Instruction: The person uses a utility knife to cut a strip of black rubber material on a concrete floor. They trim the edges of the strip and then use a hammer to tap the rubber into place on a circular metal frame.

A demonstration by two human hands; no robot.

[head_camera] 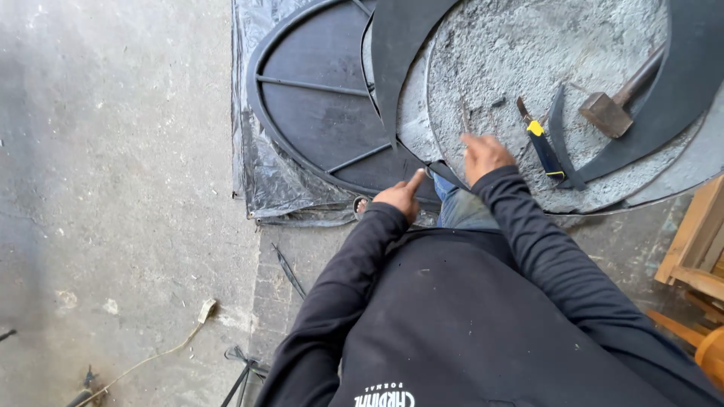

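A round grey concrete slab [543,53] lies on the floor beside a black oval metal frame [317,113] on plastic sheeting. The right hand [484,156] rests on the slab, fingers loose, grasping nothing (a blue-and-yellow utility knife [543,147] lies just beside it). The left hand [398,196] points at the black rubber strip [445,173], grip empty. A hammer [615,102] lies farther off

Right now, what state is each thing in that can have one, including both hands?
Left hand: empty, forefinger pointing at the black strip.
Right hand: fingers spread on the grey concrete disc, holding nothing I can see.
Yellow-and-blue utility knife: lying flat, untouched.
Wooden-handled hammer: lying flat, untouched.
Black round metal frame: flat on plastic sheeting.
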